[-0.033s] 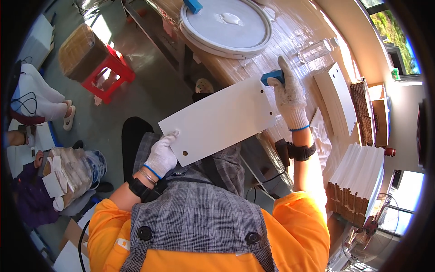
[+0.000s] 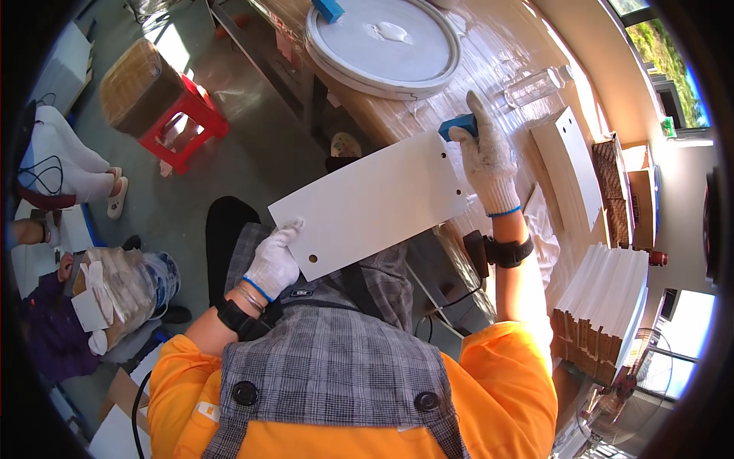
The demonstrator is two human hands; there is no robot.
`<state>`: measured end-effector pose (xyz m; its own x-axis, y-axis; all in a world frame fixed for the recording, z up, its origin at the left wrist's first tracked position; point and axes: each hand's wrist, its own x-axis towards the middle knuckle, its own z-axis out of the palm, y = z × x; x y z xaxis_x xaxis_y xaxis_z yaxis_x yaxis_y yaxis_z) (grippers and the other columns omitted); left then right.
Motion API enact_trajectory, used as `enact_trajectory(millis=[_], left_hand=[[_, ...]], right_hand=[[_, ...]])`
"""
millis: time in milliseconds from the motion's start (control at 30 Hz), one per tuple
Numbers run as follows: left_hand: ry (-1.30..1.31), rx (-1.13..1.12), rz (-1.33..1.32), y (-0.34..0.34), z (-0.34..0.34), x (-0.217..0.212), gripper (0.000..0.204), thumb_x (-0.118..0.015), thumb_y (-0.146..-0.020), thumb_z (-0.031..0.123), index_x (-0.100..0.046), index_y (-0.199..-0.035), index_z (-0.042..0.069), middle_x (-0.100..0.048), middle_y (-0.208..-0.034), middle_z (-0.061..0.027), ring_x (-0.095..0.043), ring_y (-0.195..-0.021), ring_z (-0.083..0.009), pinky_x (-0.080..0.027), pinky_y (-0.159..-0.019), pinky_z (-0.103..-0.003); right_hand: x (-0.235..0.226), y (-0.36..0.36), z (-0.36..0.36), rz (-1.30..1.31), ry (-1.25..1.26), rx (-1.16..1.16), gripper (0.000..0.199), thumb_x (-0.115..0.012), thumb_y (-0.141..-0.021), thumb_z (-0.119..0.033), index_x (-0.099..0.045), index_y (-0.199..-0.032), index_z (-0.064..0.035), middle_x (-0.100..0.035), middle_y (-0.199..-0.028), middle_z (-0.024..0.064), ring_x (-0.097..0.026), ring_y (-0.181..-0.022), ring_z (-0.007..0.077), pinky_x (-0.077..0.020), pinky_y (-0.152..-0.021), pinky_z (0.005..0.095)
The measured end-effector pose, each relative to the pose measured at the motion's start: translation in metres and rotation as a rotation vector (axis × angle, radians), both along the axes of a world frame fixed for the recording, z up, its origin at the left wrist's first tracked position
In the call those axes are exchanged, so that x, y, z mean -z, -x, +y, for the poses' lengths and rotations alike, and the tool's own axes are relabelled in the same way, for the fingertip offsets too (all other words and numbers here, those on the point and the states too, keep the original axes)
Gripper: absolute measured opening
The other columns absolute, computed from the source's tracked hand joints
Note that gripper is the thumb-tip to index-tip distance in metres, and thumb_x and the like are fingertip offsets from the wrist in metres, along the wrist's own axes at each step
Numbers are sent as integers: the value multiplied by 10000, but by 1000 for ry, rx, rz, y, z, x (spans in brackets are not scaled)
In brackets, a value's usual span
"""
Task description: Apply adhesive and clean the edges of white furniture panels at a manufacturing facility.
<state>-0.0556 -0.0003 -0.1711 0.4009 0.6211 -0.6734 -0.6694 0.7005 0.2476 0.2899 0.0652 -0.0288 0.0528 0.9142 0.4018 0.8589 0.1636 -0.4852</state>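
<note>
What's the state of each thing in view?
white panel: held tilted, both ends gripped
left hand: gloved, gripping panel's near end
right hand: gloved, pressing blue block on panel's far end
blue block: under right hand
round white lid: flat on table
stacked panels: standing on edge

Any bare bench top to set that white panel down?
Bare strip of bench between the round white tray and the clear bottle. Crowded on the right: a loose panel and the stacked panels. Left hand and right hand hold the white panel.
</note>
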Motion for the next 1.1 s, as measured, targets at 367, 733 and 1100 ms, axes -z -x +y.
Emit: enact_trajectory(millis=[367, 733, 1100], left_hand=[[3, -52, 28, 1, 4, -2, 208, -501, -871, 5, -599, -1055, -1, -632, -1056, -87, -577, -1043, -203, -429, -993, -343], [-143, 106, -172, 19, 12, -59, 422, -514, -950, 278, -438, -1293, 44, -522, -1246, -92, -512, -1159, -238, -398, -1017, -415], [-316, 160, -221, 22, 13, -82, 482, -531, -925, 273, -424, -1307, -1, -515, -1270, -128, -506, -1164, -253, -397, -1006, -411]], right_hand=[[-28, -8, -37, -219, 291, 25, 546, -606, -825, -29, -453, -1349, -55, -641, -883, 145, -629, -850, 275, -481, -799, 373], [-30, 24, -71, 463, 211, 128, 505, -574, -911, -120, -420, -1385, -32, -489, -1365, 113, -549, -1103, 179, -459, -921, 288], [-10, 77, -84, 927, 459, 17, 517, -537, -941, -201, -388, -1364, 55, -498, -1241, 162, -619, -940, 196, -555, -740, 279]])
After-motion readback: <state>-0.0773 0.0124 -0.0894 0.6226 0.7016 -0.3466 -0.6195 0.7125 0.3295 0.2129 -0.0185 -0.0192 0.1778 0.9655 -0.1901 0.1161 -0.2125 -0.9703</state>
